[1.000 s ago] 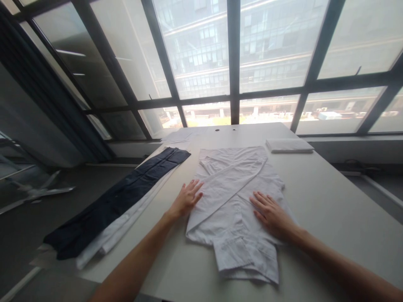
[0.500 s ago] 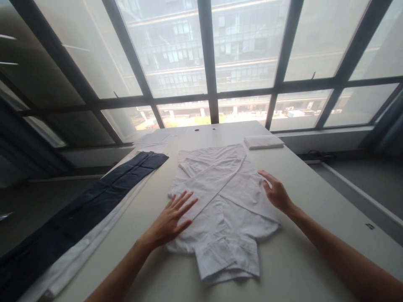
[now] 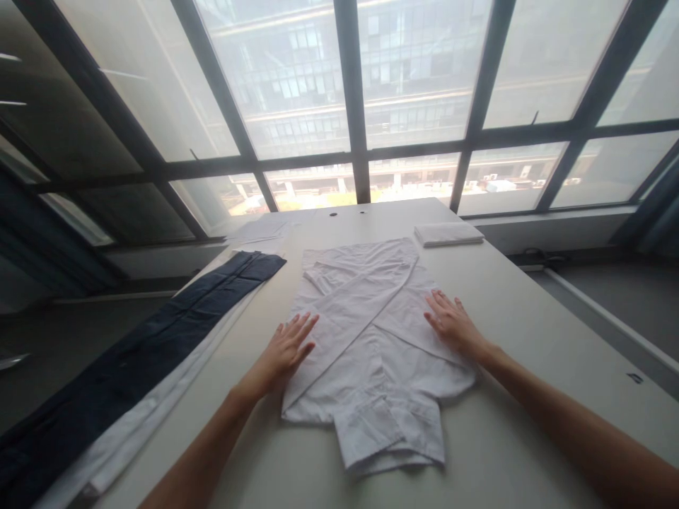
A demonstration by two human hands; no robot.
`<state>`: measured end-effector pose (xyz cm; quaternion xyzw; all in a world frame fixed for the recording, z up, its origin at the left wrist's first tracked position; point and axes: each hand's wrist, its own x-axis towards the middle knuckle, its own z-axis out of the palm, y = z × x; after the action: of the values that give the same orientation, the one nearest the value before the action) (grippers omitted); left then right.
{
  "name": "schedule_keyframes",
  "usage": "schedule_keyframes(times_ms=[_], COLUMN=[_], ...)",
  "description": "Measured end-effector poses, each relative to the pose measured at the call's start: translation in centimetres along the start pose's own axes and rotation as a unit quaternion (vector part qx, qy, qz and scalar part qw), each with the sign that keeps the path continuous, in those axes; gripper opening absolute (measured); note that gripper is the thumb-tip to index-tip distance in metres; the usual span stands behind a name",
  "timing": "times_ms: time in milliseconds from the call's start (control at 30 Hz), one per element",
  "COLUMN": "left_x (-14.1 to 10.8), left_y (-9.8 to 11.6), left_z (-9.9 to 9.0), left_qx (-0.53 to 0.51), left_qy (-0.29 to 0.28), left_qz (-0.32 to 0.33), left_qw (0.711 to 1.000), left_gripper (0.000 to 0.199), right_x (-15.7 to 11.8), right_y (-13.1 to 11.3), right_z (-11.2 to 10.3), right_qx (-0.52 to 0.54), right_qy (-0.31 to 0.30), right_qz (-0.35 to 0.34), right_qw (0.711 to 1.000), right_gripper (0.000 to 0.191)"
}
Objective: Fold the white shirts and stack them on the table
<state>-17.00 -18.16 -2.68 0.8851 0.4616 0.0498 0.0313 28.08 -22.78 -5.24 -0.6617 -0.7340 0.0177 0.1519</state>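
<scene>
Head view: left hand and right hand, fingers spread, rest at white shirt's left and right edges, presumably steadying the folded cloth.

The shirt lies on the table, right of the trousers, before the folded cloth.

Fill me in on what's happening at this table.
A person has both bare hands, left and right, spread flat on a white shirt, one near each side edge. The shirt lies on the white table with its sleeves crossed over the body. To its left lie dark trousers over white cloth; beyond it, to the right, sits a folded white cloth.
</scene>
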Motion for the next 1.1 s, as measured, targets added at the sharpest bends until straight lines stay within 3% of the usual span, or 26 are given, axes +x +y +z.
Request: schedule_keyframes(times_ms=[100,200,333,433,500,600,733,833,967,1100], left_x=[0.1,0.0,0.3,0.3,0.0,-0.9,-2.1,-2.6,-2.8,-2.8], left_y=[-1.4,-1.7,-1.5,-0.8,0.5,3.6,7.8,9.3,9.7,10.1], left_z=[1.2,1.6,1.5,0.8,-0.2,-2.4,-4.7,-5.1,-4.9,-4.7], left_qx=[0.004,0.009,0.017,0.007,-0.022,-0.120,-0.237,-0.264,-0.284,-0.281], left_qy=[-0.029,0.001,0.000,0.009,0.041,0.058,-0.043,-0.119,-0.171,-0.158], left_qz=[-0.022,-0.022,-0.029,-0.043,-0.022,0.075,0.154,0.178,0.207,0.213], left_qw=[0.999,1.000,0.999,0.999,0.999,0.988,0.958,0.940,0.920,0.922], left_gripper=[0.064,0.061,0.061,0.061,0.059,0.051,0.039,0.041,0.056,0.042], right_x=[0.2,0.3,0.4,0.3,-0.1,-1.3,-4.2,-6.5,-8.7,-9.9], right_y=[0.6,0.9,0.9,0.8,0.4,-1.0,-4.1,-5.9,-6.5,-6.3], right_z=[0.8,1.4,1.5,0.7,-0.3,-2.4,-5.1,-6.3,-7.0,-7.3], right_qx=[-0.012,-0.015,-0.011,0.019,0.059,0.148,0.236,0.232,0.192,0.187], right_qy=[-0.031,-0.030,-0.031,0.003,0.040,0.055,-0.062,-0.142,-0.165,-0.148], right_qz=[0.021,0.033,0.042,0.037,-0.006,-0.126,-0.265,-0.309,-0.309,-0.300], right_qw=[0.999,0.999,0.999,0.999,0.997,0.979,0.933,0.911,0.917,0.924], right_gripper=[0.058,0.059,0.058,0.056,0.054,0.046,0.030,0.025,0.042,0.053])
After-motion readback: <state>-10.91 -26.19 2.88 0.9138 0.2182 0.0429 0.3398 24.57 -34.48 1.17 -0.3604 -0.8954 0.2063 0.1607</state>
